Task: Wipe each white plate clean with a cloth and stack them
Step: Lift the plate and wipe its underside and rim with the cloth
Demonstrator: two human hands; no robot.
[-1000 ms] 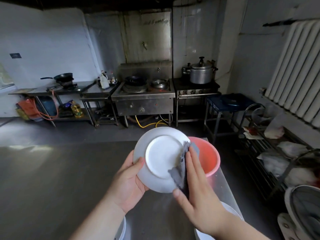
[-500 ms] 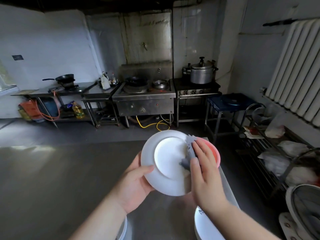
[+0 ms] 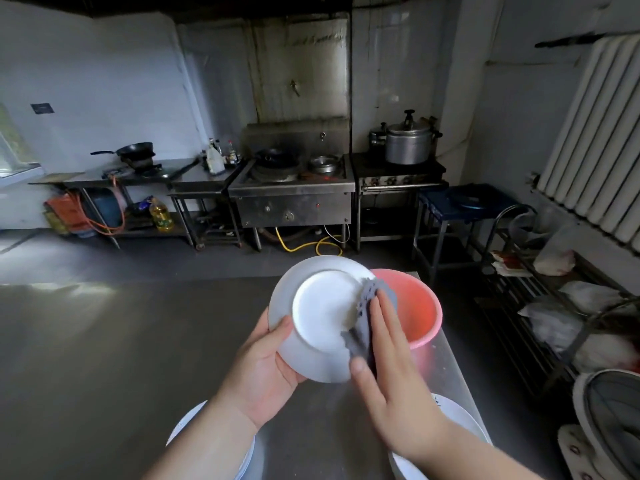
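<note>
My left hand grips a white plate by its lower left rim and holds it tilted in the air above the steel table, underside toward me. A grey cloth lies against the plate's right side, pressed there by the flat fingers of my right hand, thumb at the plate's lower rim. White plates lie on the table at the lower left and at the lower right, both partly hidden by my forearms.
A pink plastic basin stands on the table just behind the plate. A wire rack with white bags stands to the right, a fan at the lower right. Stoves, pots and steel benches line the far wall across the open floor.
My right hand has slid the cloth down the plate's right side from the upper rim. The plate has tilted slightly and stays in my left hand.
</note>
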